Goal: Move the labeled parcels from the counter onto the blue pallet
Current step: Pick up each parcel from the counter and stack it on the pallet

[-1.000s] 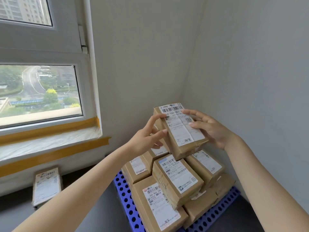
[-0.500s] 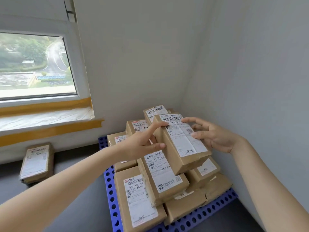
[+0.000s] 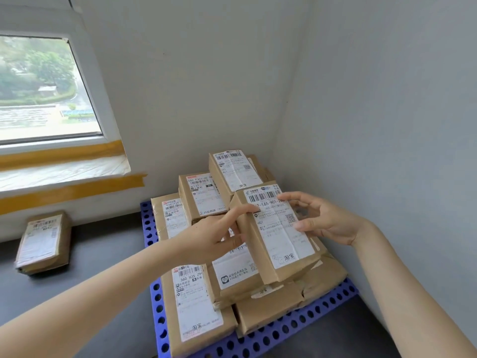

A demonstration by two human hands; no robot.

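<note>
A brown labeled parcel [image 3: 280, 236] lies tilted on top of the pile of several labeled parcels [image 3: 196, 301] stacked on the blue pallet [image 3: 289, 328] in the corner. My left hand [image 3: 214, 235] grips its left edge, index finger on the top and thumb on the side. From the right, the fingertips of my right hand [image 3: 326, 220] press on its white label. Whether the parcel's weight rests fully on the pile is unclear.
One more labeled parcel [image 3: 42, 241] lies on the dark counter [image 3: 103, 257] at the left, below the window sill [image 3: 62, 169] with yellow tape. Grey walls close in the pallet at the back and right.
The parcel has come down from in front of the wall onto the top of the pile, both hands still on it. My view has dropped and shifted right.
</note>
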